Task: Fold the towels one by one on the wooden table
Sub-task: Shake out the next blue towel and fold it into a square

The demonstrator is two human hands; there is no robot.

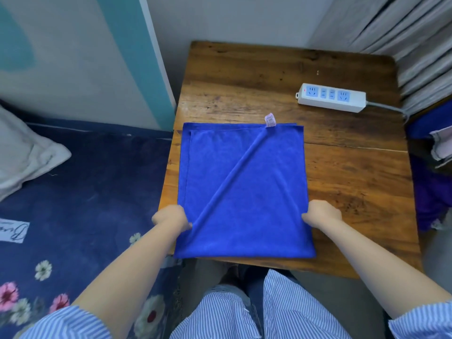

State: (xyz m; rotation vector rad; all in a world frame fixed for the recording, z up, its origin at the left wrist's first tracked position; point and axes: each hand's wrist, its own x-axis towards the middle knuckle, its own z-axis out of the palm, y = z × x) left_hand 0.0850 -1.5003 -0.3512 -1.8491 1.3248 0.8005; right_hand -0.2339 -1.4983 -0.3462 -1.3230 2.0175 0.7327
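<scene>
A: Why does the blue towel (244,192) lie flat on the wooden desk (342,167), at its near edge?

B: So both layers line up. The left hand (171,217) and right hand (321,214) each pinch a side edge, grips clenched on cloth, probably to smooth out the diagonal ridge.

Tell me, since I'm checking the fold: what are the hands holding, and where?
Both hold the blue towel: the left hand pinches its left edge, the right hand its right edge, both toward the near end.
</scene>
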